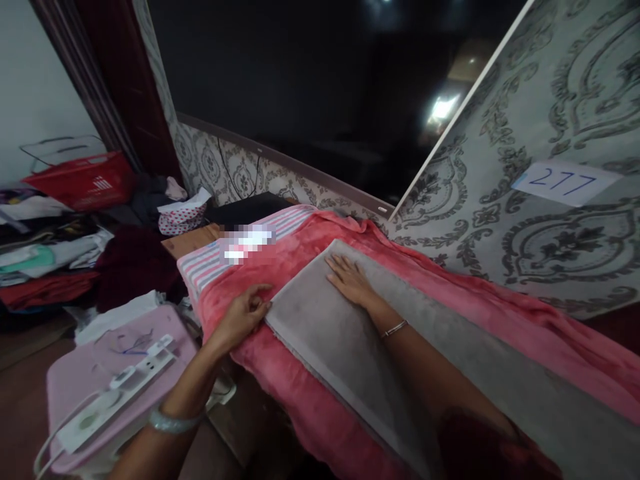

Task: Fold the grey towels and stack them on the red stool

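A long grey cloth (320, 327), folded over into a flat panel at its near part, lies on a pink plush blanket (300, 253). My right hand (347, 280) rests flat on top of it, fingers spread, near its far corner. At the left corner of the same cloth, my left hand (245, 317) has its thumb and fingers drawn together at the edge. The index finger is stretched a little over the blanket. The cloth runs on to the lower right, partly hidden behind my right forearm.
A striped cloth (200, 267) shows beyond the blanket, with a blurred patch over it. At left, a power strip (120, 393) lies on a pink box (65, 380). Piled clothes and a red basket (85, 183) stand behind. A large dark screen (310, 87) is on the wall.
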`<state>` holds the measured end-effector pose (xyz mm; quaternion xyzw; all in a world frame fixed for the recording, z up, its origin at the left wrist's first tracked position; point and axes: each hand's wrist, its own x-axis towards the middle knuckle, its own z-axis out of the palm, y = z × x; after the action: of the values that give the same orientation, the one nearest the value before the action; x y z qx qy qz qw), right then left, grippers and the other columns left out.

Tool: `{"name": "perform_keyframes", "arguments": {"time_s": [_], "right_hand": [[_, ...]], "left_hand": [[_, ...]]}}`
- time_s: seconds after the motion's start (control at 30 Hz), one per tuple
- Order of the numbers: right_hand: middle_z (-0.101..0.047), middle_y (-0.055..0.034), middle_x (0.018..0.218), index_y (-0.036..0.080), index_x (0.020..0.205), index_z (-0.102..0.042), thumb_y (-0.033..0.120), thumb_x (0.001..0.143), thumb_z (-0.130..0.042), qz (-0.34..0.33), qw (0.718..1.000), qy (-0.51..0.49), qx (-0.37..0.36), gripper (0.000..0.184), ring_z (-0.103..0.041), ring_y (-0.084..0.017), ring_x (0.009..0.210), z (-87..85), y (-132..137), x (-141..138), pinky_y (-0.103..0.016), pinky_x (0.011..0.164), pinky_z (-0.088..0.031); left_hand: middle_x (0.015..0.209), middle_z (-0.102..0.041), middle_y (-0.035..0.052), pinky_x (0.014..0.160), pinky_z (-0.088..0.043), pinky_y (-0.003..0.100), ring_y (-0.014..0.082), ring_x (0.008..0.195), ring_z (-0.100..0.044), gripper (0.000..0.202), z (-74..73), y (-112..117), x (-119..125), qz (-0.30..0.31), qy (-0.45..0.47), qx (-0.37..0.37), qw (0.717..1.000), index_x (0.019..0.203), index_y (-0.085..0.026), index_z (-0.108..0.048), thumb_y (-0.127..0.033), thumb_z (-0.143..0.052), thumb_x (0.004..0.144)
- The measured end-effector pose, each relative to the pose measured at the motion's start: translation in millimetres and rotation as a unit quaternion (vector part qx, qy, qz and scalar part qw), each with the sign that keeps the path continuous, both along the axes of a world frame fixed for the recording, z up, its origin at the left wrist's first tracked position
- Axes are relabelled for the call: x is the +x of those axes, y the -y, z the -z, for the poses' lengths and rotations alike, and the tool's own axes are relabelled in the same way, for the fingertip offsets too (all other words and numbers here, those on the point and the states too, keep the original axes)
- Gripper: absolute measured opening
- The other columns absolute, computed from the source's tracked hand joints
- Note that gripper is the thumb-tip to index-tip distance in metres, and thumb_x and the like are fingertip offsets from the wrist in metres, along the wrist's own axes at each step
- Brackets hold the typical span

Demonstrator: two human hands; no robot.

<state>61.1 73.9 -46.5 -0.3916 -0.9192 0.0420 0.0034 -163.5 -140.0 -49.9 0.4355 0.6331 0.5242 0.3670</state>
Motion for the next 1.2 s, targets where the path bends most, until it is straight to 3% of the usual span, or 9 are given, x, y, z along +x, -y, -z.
{"name": "perform_keyframes", "arguments": {"time_s": [0.33, 0.53, 0.7, 0.83, 0.93, 1.2], "right_hand": [[-0.02, -0.0047, 0.169, 0.023, 0.163, -0.026, 0.048, 0.107, -0.022, 0.075, 0.997, 0.009, 0.021, 0.061, -0.014, -0.022, 0.157, 2.7, -49, -25, -0.053, 0.126, -0.01], [-0.023, -0.0053, 0.169, 0.024, 0.161, -0.031, 0.048, 0.106, -0.022, 0.079, 0.997, -0.006, 0.025, 0.061, -0.015, -0.021, 0.156, 11.0, -56, -27, -0.054, 0.125, -0.011], [-0.017, -0.0062, 0.17, 0.023, 0.163, -0.027, 0.046, 0.107, -0.022, 0.09, 0.996, 0.018, 0.009, 0.061, -0.012, -0.021, 0.157, -1.3, -49, -32, -0.054, 0.126, -0.01], [-0.015, -0.0085, 0.17, 0.02, 0.163, -0.025, 0.045, 0.106, -0.023, 0.111, 0.993, 0.039, -0.014, 0.062, -0.011, -0.024, 0.157, -12.0, -27, -29, -0.057, 0.124, -0.013], [-0.017, -0.0087, 0.17, 0.024, 0.163, -0.024, 0.047, 0.106, -0.024, 0.116, 0.993, 0.029, -0.012, 0.062, -0.015, -0.027, 0.156, -7.2, 2, -9, -0.059, 0.122, -0.018], [-0.02, -0.0047, 0.169, 0.033, 0.161, -0.032, 0.049, 0.101, -0.04, 0.054, 0.998, -0.043, -0.01, 0.062, -0.016, -0.031, 0.156, 21.1, 107, 103, -0.064, 0.121, -0.018]], "left_hand": [[0.06, -0.042, -0.0065, 0.057, -0.033, 0.029, 0.0148, 0.057, -0.042, 0.053, 9.0, 1, 2, -0.013, -0.071, 0.011, 0.997, 0.114, -0.013, -0.061, -0.051, -0.055, 0.078], [0.061, -0.041, -0.0066, 0.058, -0.033, 0.029, 0.015, 0.058, -0.041, 0.053, 9.2, 3, 2, -0.023, -0.076, 0.008, 0.997, 0.115, -0.013, -0.061, -0.051, -0.054, 0.078], [0.059, -0.04, -0.0073, 0.057, -0.032, 0.03, 0.0146, 0.056, -0.04, 0.055, 9.2, 0, 2, -0.037, -0.068, 0.009, 0.997, 0.111, -0.013, -0.061, -0.052, -0.055, 0.074], [0.057, -0.039, -0.0082, 0.057, -0.03, 0.029, 0.0142, 0.055, -0.038, 0.055, 11.5, -2, 1, -0.044, -0.068, 0.014, 0.997, 0.11, -0.013, -0.062, -0.052, -0.055, 0.071], [0.057, -0.04, -0.0079, 0.056, -0.029, 0.029, 0.0142, 0.054, -0.04, 0.054, 13.0, -2, 0, -0.045, -0.068, 0.018, 0.997, 0.109, -0.014, -0.062, -0.051, -0.055, 0.071], [0.061, -0.053, -0.0036, 0.06, -0.037, 0.03, 0.0174, 0.059, -0.05, 0.048, 7.0, -4, -2, -0.068, -0.083, 0.021, 0.994, 0.102, -0.016, -0.065, -0.049, -0.061, 0.067]]}}
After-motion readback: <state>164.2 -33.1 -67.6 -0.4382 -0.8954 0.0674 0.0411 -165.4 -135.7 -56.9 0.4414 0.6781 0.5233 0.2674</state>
